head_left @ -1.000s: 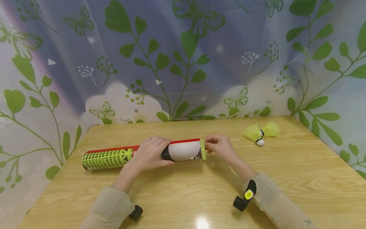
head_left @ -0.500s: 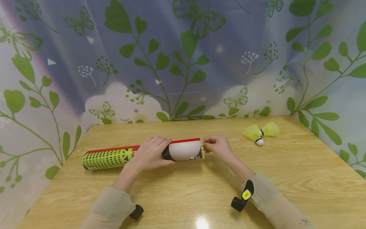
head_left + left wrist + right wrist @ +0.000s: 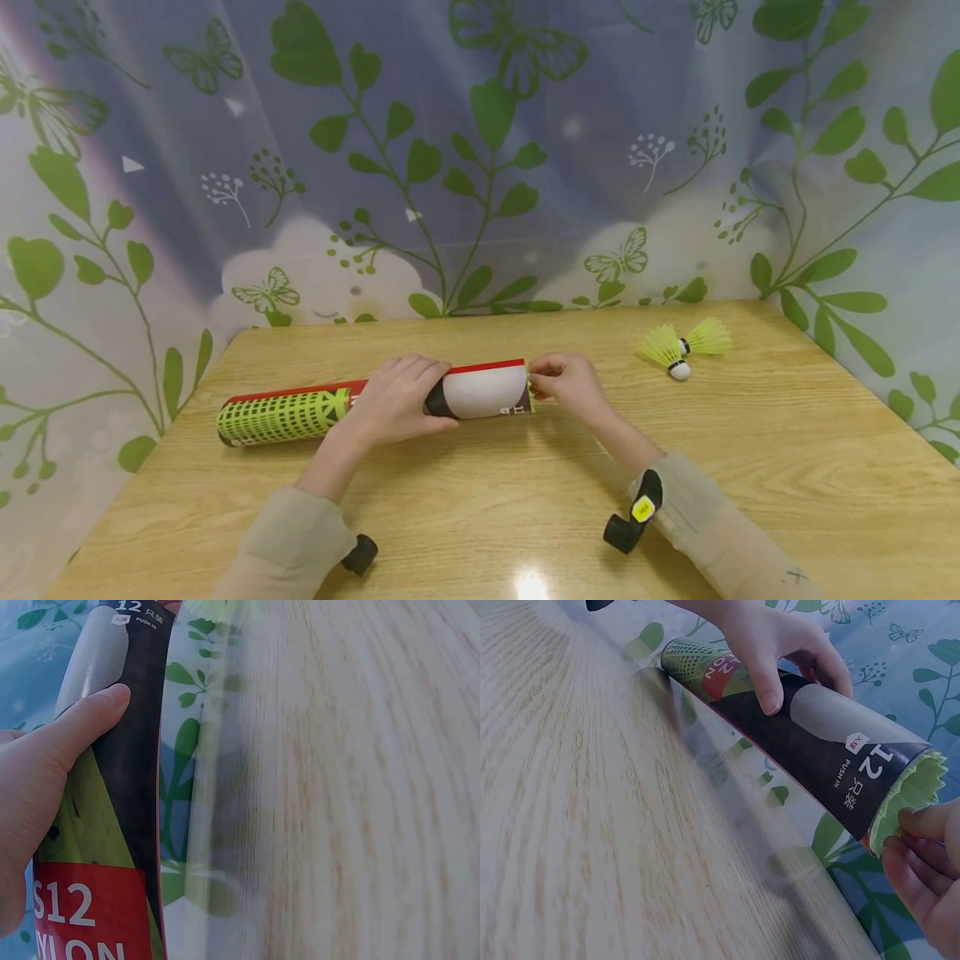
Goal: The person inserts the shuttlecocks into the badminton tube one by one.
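Observation:
A shuttlecock tube (image 3: 483, 393) printed red, white, black and yellow-green lies across the table, its right end tilted slightly up. My left hand (image 3: 401, 400) grips it round the middle, with the thumb along the near side in the left wrist view. At the tube's right mouth, my right hand (image 3: 573, 386) pinches the yellow-green skirt of a shuttlecock (image 3: 915, 787). Most of that shuttlecock is hidden inside the tube; only its frilled skirt edge shows. Two more yellow shuttlecocks, a nearer one (image 3: 662, 346) and a farther one (image 3: 708, 337), lie together at the back right.
A wooden table (image 3: 480, 508) spreads under both hands. Behind it hangs a curtain (image 3: 420, 208) printed with leaves and butterflies, close along the table's back edge. Each forearm carries a black wrist camera, such as the right camera (image 3: 633, 521).
The shuttlecock at the tube's mouth has slid farther in to the left, so less of its skirt sticks out. My right hand has followed it slightly left; my left hand keeps its grip.

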`<state>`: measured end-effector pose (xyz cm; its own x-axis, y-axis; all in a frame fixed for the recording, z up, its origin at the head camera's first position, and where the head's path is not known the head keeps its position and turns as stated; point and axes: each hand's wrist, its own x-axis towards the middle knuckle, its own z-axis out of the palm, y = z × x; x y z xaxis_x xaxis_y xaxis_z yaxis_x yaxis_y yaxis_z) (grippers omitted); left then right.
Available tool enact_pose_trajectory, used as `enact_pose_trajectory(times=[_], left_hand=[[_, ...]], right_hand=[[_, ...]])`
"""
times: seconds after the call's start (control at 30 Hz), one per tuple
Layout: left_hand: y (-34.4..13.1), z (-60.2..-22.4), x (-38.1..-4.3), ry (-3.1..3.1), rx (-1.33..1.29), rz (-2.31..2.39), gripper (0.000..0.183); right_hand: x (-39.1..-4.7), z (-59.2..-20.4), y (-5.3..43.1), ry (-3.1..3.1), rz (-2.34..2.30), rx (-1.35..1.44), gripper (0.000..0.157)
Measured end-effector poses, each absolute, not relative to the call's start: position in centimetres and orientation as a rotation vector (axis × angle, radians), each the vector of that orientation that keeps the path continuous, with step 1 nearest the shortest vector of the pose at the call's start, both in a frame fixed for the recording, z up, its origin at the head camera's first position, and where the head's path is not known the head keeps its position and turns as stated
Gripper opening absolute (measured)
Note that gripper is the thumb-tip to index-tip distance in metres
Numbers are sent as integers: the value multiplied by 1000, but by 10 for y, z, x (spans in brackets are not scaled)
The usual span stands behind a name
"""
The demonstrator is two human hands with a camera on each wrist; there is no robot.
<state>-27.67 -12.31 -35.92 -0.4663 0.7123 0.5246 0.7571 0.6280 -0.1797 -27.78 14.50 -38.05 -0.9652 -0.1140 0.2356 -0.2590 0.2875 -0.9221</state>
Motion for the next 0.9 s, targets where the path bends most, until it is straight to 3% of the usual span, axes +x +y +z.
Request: enact_pose_trajectory(times=[0.9], left_hand=[[-123, -361, -278, -2256, -1162, -108, 70]], right_hand=[[-271, -377, 141, -2450, 1771, 325, 15]])
